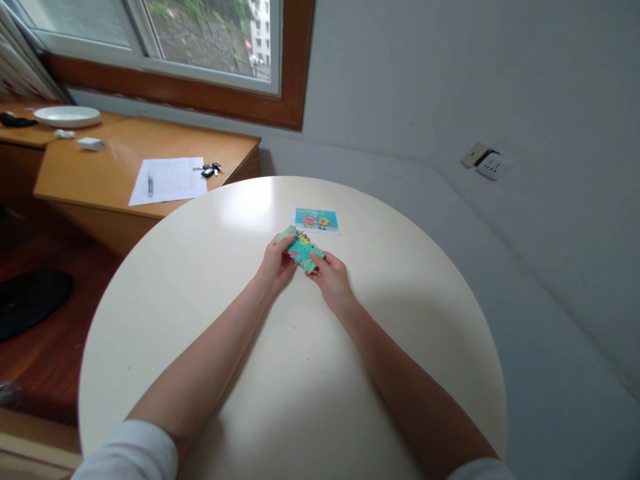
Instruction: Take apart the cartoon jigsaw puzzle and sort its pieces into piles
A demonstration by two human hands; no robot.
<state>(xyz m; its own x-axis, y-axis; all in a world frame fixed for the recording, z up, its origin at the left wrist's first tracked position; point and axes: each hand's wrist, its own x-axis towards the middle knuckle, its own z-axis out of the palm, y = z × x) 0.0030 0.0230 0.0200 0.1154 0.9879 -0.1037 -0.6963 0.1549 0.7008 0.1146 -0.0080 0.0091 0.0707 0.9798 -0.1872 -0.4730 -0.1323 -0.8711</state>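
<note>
My left hand point(277, 263) and my right hand point(330, 279) meet over the middle of a round cream table point(210, 320). Between their fingertips they hold a small turquoise cartoon puzzle point(301, 249), tilted, just above the tabletop. Both hands pinch its edges, the left at its left end, the right at its lower right corner. Just beyond it, a printed cartoon picture point(316, 219) in the same colours lies flat on the table.
A wooden desk point(100, 180) stands at the left under a window, with a sheet of paper and pen point(167, 179), keys point(211, 169), a white plate point(67, 116) and a small white box point(91, 143). A wall socket point(487, 162) sits on the right wall.
</note>
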